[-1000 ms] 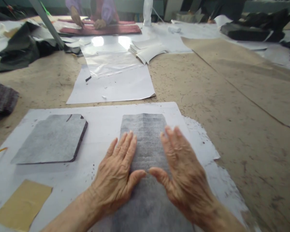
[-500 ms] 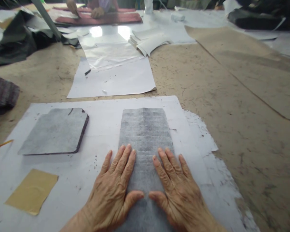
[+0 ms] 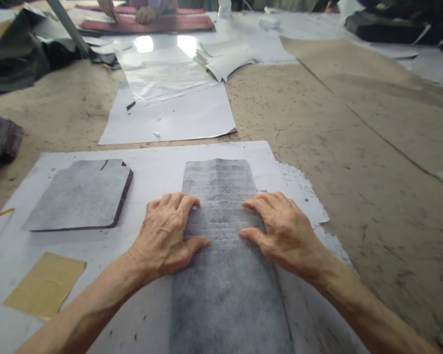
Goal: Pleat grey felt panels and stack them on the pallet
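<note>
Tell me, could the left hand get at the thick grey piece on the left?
Likely yes: only white paper shows between the left hand and the thick grey piece. The hand would first have to leave the grey strip.

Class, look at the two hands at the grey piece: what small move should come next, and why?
Probably both the left hand and right hand should flatten and smooth the grey piece: crosswise creases show between them, and their fingers are curled.

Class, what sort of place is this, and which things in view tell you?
Probably a fabric-cutting or sewing workshop: a broad worktable carries a grey cloth-like sheet, and farther off, a co-worker's hand is at some red cloth-like layers.
</note>
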The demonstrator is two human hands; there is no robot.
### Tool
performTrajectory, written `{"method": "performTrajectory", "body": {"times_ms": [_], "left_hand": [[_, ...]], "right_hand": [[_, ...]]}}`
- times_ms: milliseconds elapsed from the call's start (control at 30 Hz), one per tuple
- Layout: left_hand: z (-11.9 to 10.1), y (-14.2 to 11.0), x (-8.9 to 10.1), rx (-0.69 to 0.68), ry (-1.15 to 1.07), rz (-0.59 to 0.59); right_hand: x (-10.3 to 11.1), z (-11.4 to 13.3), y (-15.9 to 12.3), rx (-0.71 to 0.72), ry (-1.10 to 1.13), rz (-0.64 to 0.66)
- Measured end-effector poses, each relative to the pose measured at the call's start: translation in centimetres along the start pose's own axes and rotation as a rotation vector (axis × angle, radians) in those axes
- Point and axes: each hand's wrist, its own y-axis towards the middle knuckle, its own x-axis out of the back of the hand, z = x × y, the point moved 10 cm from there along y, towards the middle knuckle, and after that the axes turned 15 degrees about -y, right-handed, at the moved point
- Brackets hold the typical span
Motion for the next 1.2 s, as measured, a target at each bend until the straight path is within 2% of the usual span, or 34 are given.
{"method": "performTrajectory", "body": {"times_ms": [100, 200, 300, 467, 567, 733, 900, 1200], "left_hand": [[0.9, 0.9, -0.1, 0.130, -0.066, 0.078], [2.3, -0.1, -0.2, 0.292, -0.129, 0.080], [4.0, -2.4, -0.7, 0.449, -0.227, 0.049], [4.9, -4.0, -0.4, 0.486, -0.318, -0.099], [5.3, -3.8, -0.8, 0.551, -0.352, -0.083], [5.3, -3.2, -0.5, 0.564, -0.360, -0.075], [5.8, -3.4, -1.0, 0.602, -0.430, -0.052], [5.3, -3.0, -0.7, 0.561, -0.423, -0.077]], "right_hand": [[-1.5, -1.3, 0.6, -0.146, 0.044, 0.193], [-2.2, -2.5, -0.7, -0.321, 0.062, 0.288], [-2.8, -3.5, -3.1, -0.499, 0.167, 0.305], [-3.4, -4.2, -5.4, -0.694, 0.332, 0.246], [-4.0, -4.3, -5.6, -0.746, 0.368, 0.262], [-4.2, -4.5, -5.6, -0.771, 0.405, 0.276], [-4.3, -4.5, -5.6, -0.783, 0.431, 0.294], [-3.9, -4.5, -5.4, -0.789, 0.361, 0.281]]}}
